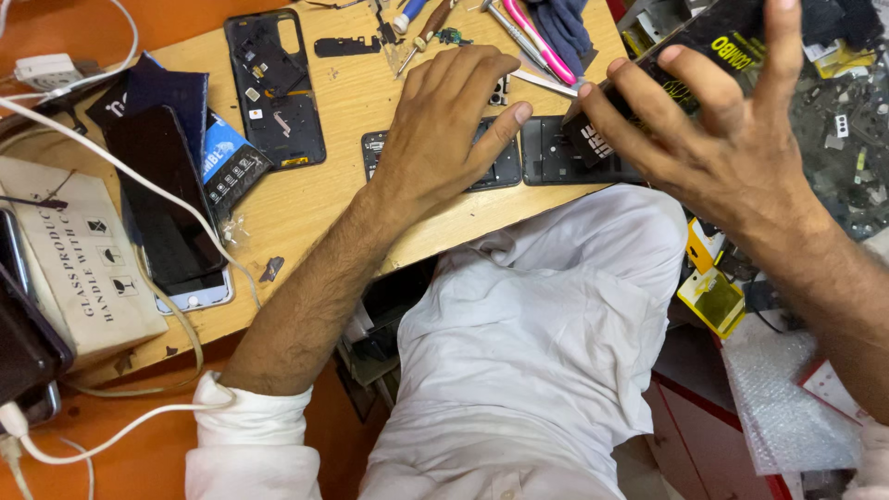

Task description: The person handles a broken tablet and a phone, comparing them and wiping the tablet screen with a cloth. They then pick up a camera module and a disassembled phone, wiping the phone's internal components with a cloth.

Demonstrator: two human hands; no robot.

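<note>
Black box (713, 56) with yellow and white print sits at the upper right, tilted above the table edge, gripped in the right hand.

Going from the left: a flat cream package (79, 264) with dark print and small pictogram squares lies at the left end of the wooden table (361, 88), with a white cable (139, 181) running across it. Just beside it lies a phone (167, 208) with a dark screen and white lower edge, resting partly on a dark blue sleeve (162, 93) and a small blue-and-black packet (231, 162) with white print. Further right, an opened black phone back (275, 88) lies flat with its inner parts showing.

At the middle, the left hand (444, 130) lies palm down, fingers spread and slightly curled, pressing on a black phone frame (500, 167) near the table's front edge; its thumb points toward a second black frame (556, 157) just beside the first. Behind the hand lie screwdrivers, a pink-handled tool (542, 42) and a dark blue cloth (560, 23).

The right hand (732, 139) has its fingers spread wide around the box, fingertips on its printed face and thumb raised along the far side. Below it, off the table, sit a small yellow packet (711, 298) and a sheet of bubble wrap (787, 407).
</note>
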